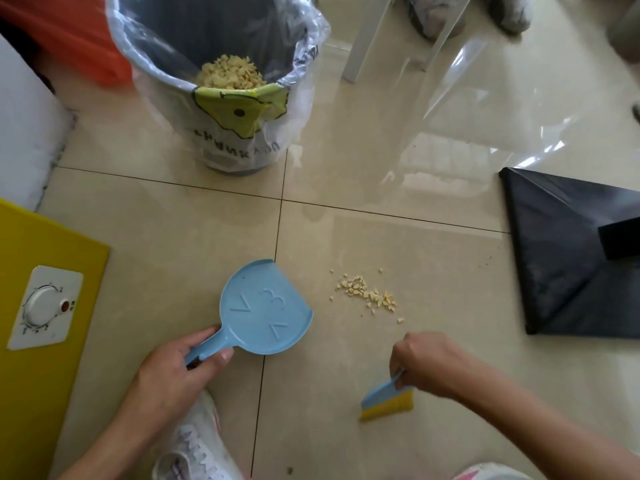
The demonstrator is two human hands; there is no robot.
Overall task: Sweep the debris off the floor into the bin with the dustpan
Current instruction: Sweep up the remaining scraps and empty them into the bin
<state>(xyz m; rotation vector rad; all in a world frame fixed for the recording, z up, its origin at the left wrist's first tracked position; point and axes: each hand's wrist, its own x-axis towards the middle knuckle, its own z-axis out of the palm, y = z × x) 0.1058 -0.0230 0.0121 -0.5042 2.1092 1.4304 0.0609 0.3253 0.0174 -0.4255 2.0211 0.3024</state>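
Underfoot, glossy cream floor [398, 188] tiles with thin dark grout lines fill the view and mirror the window light. At the top stands a round grey bin [221, 64], lined with a crinkled clear bag and holding a heap of pale crumbs. A flat black sheet [561, 258] lies at the right and a yellow board [38, 393] at the left. Between them a smooth blue plastic dustpan [266, 306] rests on the tiles, its handle clasped in the left hand [176, 372]. Just right of its open edge lies the debris [367, 296], small pale flakes. The right hand [429, 362] grips a little blue brush [388, 400] with yellow bristles, near the flakes.
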